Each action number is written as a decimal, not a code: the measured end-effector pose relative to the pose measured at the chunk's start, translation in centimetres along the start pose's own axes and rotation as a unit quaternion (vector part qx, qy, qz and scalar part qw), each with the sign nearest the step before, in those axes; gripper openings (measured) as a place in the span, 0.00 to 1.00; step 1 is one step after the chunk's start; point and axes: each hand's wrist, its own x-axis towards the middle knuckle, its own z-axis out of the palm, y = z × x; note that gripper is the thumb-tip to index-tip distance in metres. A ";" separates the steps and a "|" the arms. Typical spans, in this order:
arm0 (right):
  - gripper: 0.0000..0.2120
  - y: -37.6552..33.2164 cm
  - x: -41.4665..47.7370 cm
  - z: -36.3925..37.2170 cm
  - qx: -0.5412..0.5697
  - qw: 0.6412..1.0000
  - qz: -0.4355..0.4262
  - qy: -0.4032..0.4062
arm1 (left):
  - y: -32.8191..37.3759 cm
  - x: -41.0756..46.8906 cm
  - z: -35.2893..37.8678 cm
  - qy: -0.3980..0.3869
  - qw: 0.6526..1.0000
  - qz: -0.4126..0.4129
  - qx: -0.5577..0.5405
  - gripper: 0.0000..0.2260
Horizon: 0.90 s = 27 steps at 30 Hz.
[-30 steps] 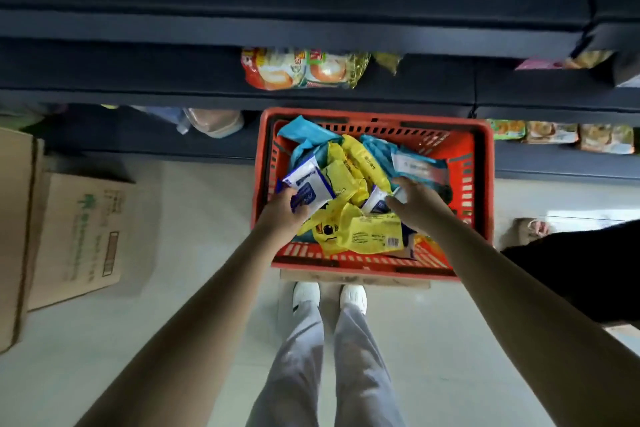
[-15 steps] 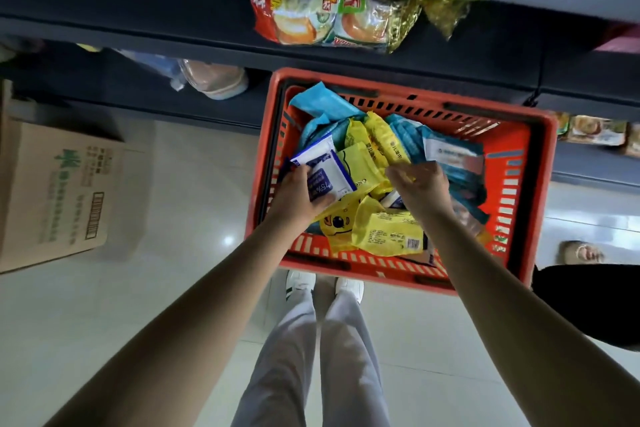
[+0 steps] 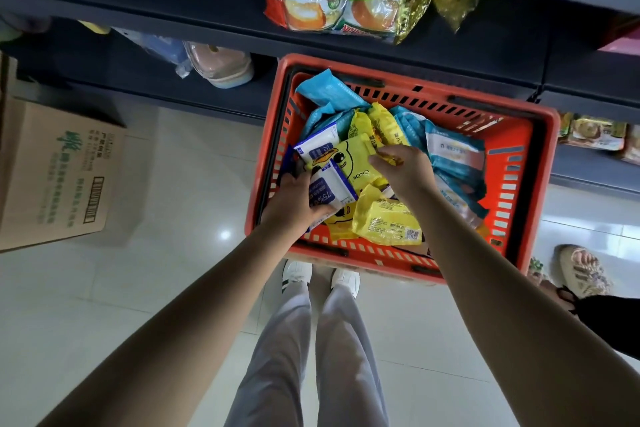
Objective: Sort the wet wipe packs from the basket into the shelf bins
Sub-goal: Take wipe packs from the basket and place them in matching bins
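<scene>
A red plastic basket (image 3: 516,204) stands on the floor against dark shelves, filled with several wet wipe packs: yellow duck packs (image 3: 349,158), light blue packs (image 3: 450,152) and white-and-blue 75% alcohol packs (image 3: 318,146). My left hand (image 3: 294,201) is shut on one white-and-blue alcohol pack (image 3: 330,189) at the basket's near left. My right hand (image 3: 403,170) rests on the pile's middle, fingers pinching the edge of a yellow duck pack. Another yellow pack (image 3: 388,222) lies under my right wrist.
Dark shelves (image 3: 173,14) run across the top with snack bags (image 3: 339,0) and a pink item (image 3: 221,62). A cardboard box (image 3: 59,173) stands on the floor at left. Another person's foot (image 3: 581,270) and dark clothing are at right. My legs and white shoes are below the basket.
The view has tilted closer to the basket. My left hand has drawn the alcohol pack nearer the front edge; my right hand has shifted onto the yellow duck pack.
</scene>
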 end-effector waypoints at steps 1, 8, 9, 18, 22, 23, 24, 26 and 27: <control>0.18 -0.1 0.3 0.0 -0.010 1.000 0.006 -0.007 | -0.1 -0.1 0.0 0.012 1.000 0.002 -0.003 0.44; 0.10 -0.4 0.4 0.4 -0.019 0.998 -0.053 0.014 | 0.7 -1.7 -0.5 0.106 0.994 -0.004 -0.005 0.29; 0.09 -0.6 0.0 0.5 -0.002 0.998 -0.053 0.025 | 0.8 -1.9 -0.6 0.119 0.993 0.000 0.003 0.26; 0.04 -4.0 -4.3 -4.1 0.269 0.959 -0.020 0.089 | 1.2 -4.7 -2.6 0.187 0.972 0.013 -0.142 0.17; 0.03 -6.1 -7.7 -7.8 0.334 0.933 -0.020 0.131 | 2.5 -8.2 -4.9 0.141 0.935 -0.029 -0.324 0.13; 0.04 -6.8 -9.0 -8.8 0.361 0.922 -0.024 0.138 | 2.9 -9.6 -5.6 0.129 0.913 -0.039 -0.385 0.12; 0.05 -7.6 -10.4 -9.9 0.394 0.907 -0.025 0.143 | 3.7 -11.2 -6.5 0.118 0.887 -0.046 -0.445 0.12; 0.07 -9.6 -13.6 -12.0 0.460 0.874 -0.013 0.155 | 5.3 -14.6 -8.8 0.103 0.842 -0.051 -0.527 0.11; 0.07 -10.8 -15.3 -12.9 0.488 0.858 -0.002 0.162 | 6.0 -16.4 -10.0 0.105 0.826 -0.050 -0.552 0.09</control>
